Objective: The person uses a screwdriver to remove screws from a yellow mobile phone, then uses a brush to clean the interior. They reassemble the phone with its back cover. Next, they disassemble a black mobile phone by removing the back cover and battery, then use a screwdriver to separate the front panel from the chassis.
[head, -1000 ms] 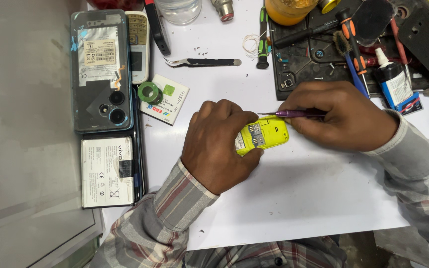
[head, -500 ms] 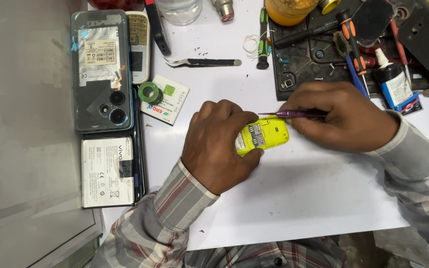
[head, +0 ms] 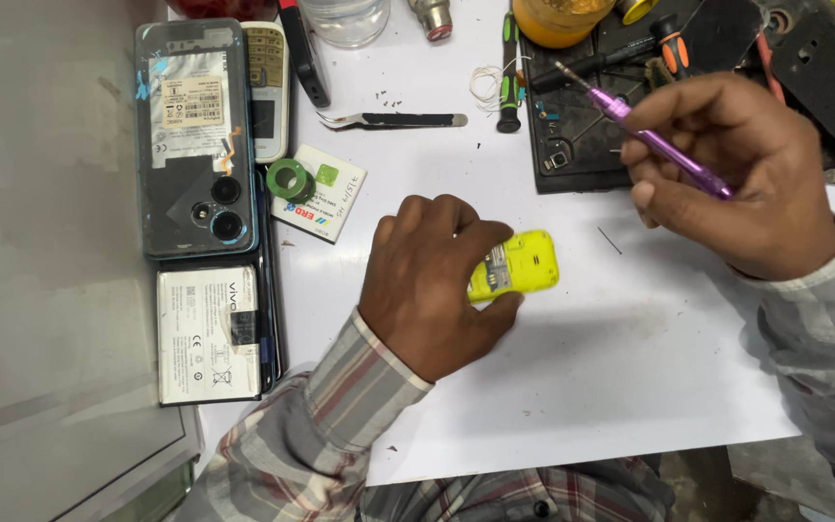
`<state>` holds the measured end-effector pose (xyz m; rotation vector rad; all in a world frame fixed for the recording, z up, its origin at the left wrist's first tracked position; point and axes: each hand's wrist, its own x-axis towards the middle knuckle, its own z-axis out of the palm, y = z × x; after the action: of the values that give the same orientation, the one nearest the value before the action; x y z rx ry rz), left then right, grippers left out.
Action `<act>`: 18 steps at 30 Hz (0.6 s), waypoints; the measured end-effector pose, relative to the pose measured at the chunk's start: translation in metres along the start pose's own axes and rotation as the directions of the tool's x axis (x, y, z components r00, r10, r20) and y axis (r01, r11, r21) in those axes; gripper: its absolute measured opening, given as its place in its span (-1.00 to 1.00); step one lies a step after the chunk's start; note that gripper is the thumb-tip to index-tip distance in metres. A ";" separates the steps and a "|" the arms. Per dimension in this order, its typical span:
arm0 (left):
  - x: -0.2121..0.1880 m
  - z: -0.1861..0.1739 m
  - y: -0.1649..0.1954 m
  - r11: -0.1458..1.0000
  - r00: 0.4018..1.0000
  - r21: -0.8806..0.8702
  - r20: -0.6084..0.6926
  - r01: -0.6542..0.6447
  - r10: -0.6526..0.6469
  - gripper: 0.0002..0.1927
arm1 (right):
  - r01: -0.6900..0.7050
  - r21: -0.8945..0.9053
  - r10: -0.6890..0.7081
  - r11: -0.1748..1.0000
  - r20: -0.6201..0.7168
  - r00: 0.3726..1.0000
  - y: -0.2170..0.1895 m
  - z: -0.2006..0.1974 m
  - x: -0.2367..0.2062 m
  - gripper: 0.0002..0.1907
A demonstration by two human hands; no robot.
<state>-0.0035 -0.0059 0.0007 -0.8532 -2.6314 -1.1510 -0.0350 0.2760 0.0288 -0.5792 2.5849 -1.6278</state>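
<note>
A person sits at a white work surface [head: 553, 387], seen from above. The left hand [head: 434, 285] rests near the centre of the view, fingers curled over the left end of a small yellow phone body [head: 519, 266], pinning it flat against the surface; the thumb presses its lower edge. The yellow piece lies just right of the hand, its open back facing up.

At about two o'clock from it, the right hand [head: 727, 169] is raised off the surface, well apart from the yellow piece. It pinches a slim purple screwdriver [head: 659, 145] between thumb and fingers, the metal tip pointing toward eleven o'clock, over a black repair mat [head: 582, 145].

At nine to ten o'clock from the left hand lies a dark smartphone [head: 195, 135] with its back panel showing, and below it, at about eight o'clock, a white battery pack [head: 210, 333]. Between them and the hand sit a green roll of tape [head: 290, 180] and a small white card [head: 326, 198]. At twelve o'clock lie metal tweezers [head: 393, 120]. Both wrists show striped plaid sleeves [head: 359, 387].
</note>
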 end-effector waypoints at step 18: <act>-0.001 0.000 0.002 1.000 1.000 -0.004 0.009 -0.025 0.025 -0.42 | 0.157 -0.313 -0.136 0.936 0.089 0.987 -0.010 0.014 -0.006 -0.79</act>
<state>-0.0021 -0.0054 0.0019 -0.8913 -2.6195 -1.1487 -0.0235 0.2619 0.0297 -0.8469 2.8358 -1.1986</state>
